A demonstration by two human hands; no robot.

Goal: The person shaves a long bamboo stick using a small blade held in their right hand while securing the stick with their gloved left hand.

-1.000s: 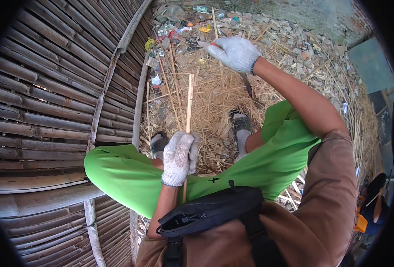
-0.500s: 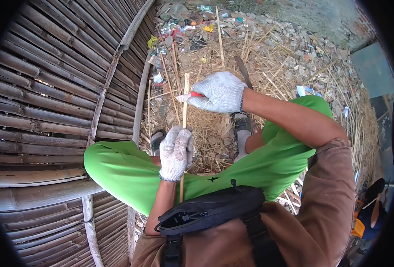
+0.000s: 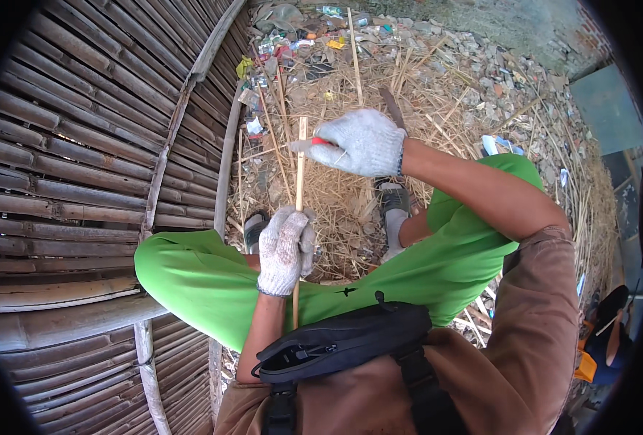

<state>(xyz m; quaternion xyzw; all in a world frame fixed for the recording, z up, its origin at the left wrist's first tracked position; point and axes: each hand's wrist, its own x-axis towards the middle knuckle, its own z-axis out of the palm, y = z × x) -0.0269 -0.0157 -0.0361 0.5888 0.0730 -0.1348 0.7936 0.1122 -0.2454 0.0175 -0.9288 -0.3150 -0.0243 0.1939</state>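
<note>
Gripping a thin bamboo strip (image 3: 299, 181) upright, the left hand (image 3: 285, 248), in a grey knitted work glove, is closing its fingers (image 3: 303, 243) round the lower part of the strip, just above the person's green-clad knees. The strip is running from below that fist, where its near end is passing down in front of the green shorts (image 3: 212, 279), up to a pale cut tip a little farther off. The right hand (image 3: 361, 141), gloved the same way, is pressing against the upper part of the strip from the right, its fingers curled shut round a small tool with a red handle (image 3: 320, 141); the tool's working end is touching the strip near its top. A dark blade or handle (image 3: 392, 109) is sticking out beyond the far side of this hand; whether it belongs to the same tool cannot be told.

A black waist bag (image 3: 343, 341) is hanging near the body. Two sandalled feet (image 3: 394, 210) are resting on dry straw and bamboo offcuts (image 3: 350, 210). A woven bamboo panel (image 3: 82, 167) is filling the left side, and rubble with scraps of litter (image 3: 321, 36) is lying at the far end.
</note>
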